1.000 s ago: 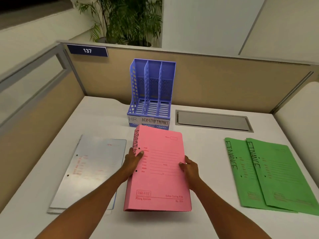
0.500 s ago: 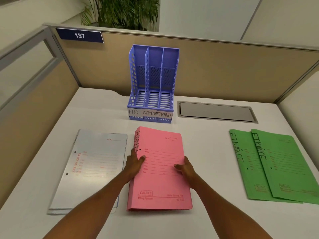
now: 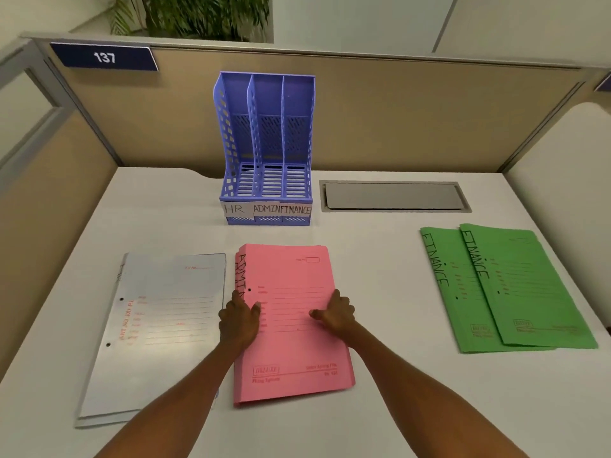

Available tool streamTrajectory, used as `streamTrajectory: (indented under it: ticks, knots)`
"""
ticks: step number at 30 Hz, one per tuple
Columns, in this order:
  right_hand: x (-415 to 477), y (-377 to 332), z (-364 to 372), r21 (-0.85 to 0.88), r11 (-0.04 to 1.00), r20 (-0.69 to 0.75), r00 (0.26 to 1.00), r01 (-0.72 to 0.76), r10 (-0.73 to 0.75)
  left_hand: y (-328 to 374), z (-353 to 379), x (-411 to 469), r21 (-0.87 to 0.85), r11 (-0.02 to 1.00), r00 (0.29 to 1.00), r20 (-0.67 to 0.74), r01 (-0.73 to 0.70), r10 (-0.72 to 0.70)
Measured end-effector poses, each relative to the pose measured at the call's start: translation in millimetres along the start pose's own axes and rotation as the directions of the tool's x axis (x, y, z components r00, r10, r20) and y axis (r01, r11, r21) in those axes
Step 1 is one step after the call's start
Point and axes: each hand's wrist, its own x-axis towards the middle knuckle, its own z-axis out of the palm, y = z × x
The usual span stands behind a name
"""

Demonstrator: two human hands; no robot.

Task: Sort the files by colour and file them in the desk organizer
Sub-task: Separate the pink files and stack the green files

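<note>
Moved: the pink files point(image 3: 291, 342) have come back from the organizer point(image 3: 267, 150) toward the person and sit lower. Both hands hold the same sides as before.
Left hand point(image 3: 239, 320): grips the left edge of the pink files. The thumb is on top, and the other fingers go under the edge, out of sight.
Right hand point(image 3: 335, 314): grips the right edge. The thumb lies on the cover and the fingers are curled round the side.
Pink files: a thick stack between the two hands. It reaches past the fingertips toward the organizer and runs back beside the wrists.
Hard to see: black letters run down the left side of the stack, but the left hand covers the lower ones, so only "ADMI" can be read. I cannot tell if the far end of the stack is lifted or lies flat. The small print on every cover is blurred.
Pale files point(image 3: 165, 325): lie flat just left of the left hand. The left arm hides their near right corner.
Green files point(image 3: 515, 292): two of them, one partly over the other, well off to the right of the right hand. Both say FINANCE.
Organizer: blue with three slots, straight ahead of the fingertips and apart from the pink files. Its labels say HR, ADMIN and FINANCE.
Desk point(image 3: 380, 408): white. A grey flap point(image 3: 393, 196) is set into it beyond the right hand's fingers.
Room: a tan wall point(image 3: 413, 117) runs behind the desk. A blue sign point(image 3: 104, 57) on it says 137. A plant point(image 3: 205, 14) is cut off at the top.
</note>
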Motion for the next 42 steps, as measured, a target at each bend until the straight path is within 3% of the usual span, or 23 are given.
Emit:
streamTrajectory:
  ticks: [5, 13, 19, 25, 42]
  knots:
    - [-11.4, 1.3, -14.6, -0.010, 1.000, -0.061, 0.998, -0.004, 0.004, 8.8, 4.5, -10.1, 0.367, 0.903, 0.960, -0.078, -0.224, 0.270]
    - [-25.8, 20.5, -71.6, 0.162, 0.987, -0.201, 0.979, 0.008, 0.025, 89.0, 17.8, -28.5, 0.517, 0.686, 0.821, 0.060, -0.512, 0.568]
    - [-33.9, 45.7, -127.9, 0.271, 0.961, -0.299, 0.954, 0.050, 0.034, 167.9, 42.6, -47.0, 0.509, 0.609, 0.754, 0.131, -0.609, 0.644]
    - [-36.8, 92.3, -196.5, 0.361, 0.922, -0.384, 0.923, 0.138, 0.012, 245.7, 81.8, -64.0, 0.369, 0.610, 0.691, 0.141, -0.701, 0.709]
    - [20.6, 264.9, -367.4, 0.390, 0.916, -0.379, 0.923, 0.090, 0.071, 426.1, 231.1, -110.9, 0.434, 0.563, 0.691, 0.227, -0.703, 0.687]
